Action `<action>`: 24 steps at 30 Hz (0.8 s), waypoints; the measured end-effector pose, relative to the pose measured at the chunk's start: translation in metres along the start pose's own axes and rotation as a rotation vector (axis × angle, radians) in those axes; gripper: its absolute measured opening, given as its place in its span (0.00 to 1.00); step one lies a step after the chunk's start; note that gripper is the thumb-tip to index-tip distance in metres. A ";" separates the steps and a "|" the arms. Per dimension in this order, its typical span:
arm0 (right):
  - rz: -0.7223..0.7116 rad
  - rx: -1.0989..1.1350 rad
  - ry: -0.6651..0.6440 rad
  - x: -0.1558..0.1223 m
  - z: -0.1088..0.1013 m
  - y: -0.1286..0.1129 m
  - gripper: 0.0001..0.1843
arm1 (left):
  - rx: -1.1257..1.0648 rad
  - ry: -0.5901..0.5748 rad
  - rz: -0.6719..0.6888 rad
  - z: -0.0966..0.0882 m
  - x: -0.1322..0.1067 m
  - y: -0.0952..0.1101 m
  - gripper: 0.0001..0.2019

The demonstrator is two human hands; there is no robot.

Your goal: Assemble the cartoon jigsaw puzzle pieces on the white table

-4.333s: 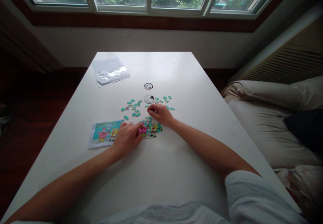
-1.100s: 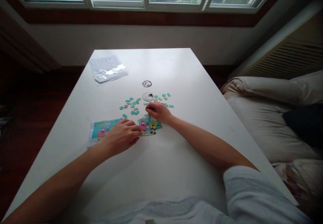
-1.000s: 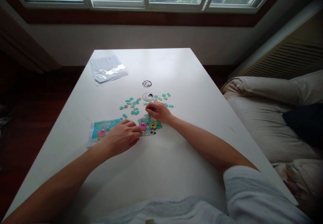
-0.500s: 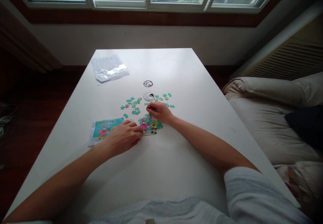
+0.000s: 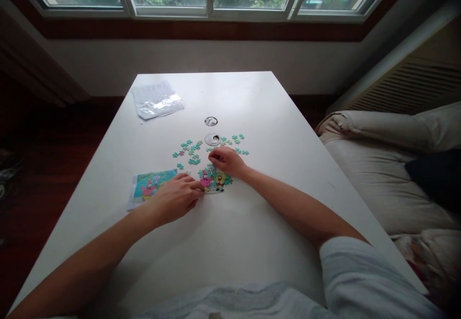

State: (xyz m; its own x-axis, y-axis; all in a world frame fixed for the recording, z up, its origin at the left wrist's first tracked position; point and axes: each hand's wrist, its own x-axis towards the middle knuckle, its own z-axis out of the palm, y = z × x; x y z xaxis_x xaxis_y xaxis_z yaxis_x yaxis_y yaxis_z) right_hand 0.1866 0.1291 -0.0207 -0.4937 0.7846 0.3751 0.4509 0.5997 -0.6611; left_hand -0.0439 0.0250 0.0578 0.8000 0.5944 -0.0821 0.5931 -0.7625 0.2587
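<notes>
A partly joined jigsaw puzzle with cartoon figures on a teal ground lies in front of me. My left hand rests at its left edge, fingers loosely bent and fingertips against the border. Over the top edge is my right hand, thumb and fingers pinched together; whatever they may hold is too small to make out. Loose teal puzzle pieces are scattered beyond the joined part, with others farther right. The picture sheet in a clear sleeve shows the same figures, partly covered by my left hand.
Two round, shiny objects, one a ring-like disc and one smaller, lie past the pieces. A clear plastic bag with paper is at the far left of the white table. A beige sofa stands to the right.
The view has tilted slightly, so the whole scene sits a little lower. Both hands keep nearly the same places at the puzzle.
</notes>
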 end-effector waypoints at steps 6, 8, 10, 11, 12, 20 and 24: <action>-0.105 -0.071 -0.022 -0.001 0.003 0.003 0.04 | -0.092 -0.001 -0.002 0.002 0.002 -0.010 0.12; -0.120 -0.076 -0.018 -0.001 0.004 0.004 0.04 | -0.124 0.017 0.001 0.003 0.005 -0.014 0.11; -0.130 -0.076 -0.016 -0.001 0.004 0.004 0.05 | -0.151 0.056 0.000 0.006 0.008 -0.021 0.10; -0.134 -0.075 -0.016 -0.001 0.004 0.004 0.05 | -0.162 0.096 -0.014 0.008 0.010 -0.026 0.11; -0.136 -0.074 -0.016 -0.001 0.003 0.004 0.05 | -0.171 0.154 -0.036 0.010 0.011 -0.032 0.11; -0.129 -0.054 -0.020 -0.001 0.001 0.002 0.05 | 0.067 0.506 -0.391 0.035 0.009 -0.088 0.13; -0.115 -0.062 -0.029 -0.001 0.002 0.003 0.05 | 0.046 0.490 -0.389 0.040 0.009 -0.089 0.12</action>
State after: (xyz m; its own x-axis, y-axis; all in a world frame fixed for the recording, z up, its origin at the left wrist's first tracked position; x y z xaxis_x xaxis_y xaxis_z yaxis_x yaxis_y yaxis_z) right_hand 0.1872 0.1300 -0.0245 -0.5658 0.7055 0.4267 0.4344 0.6950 -0.5730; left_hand -0.0861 0.0882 -0.0044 0.3967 0.8705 0.2914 0.8446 -0.4705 0.2556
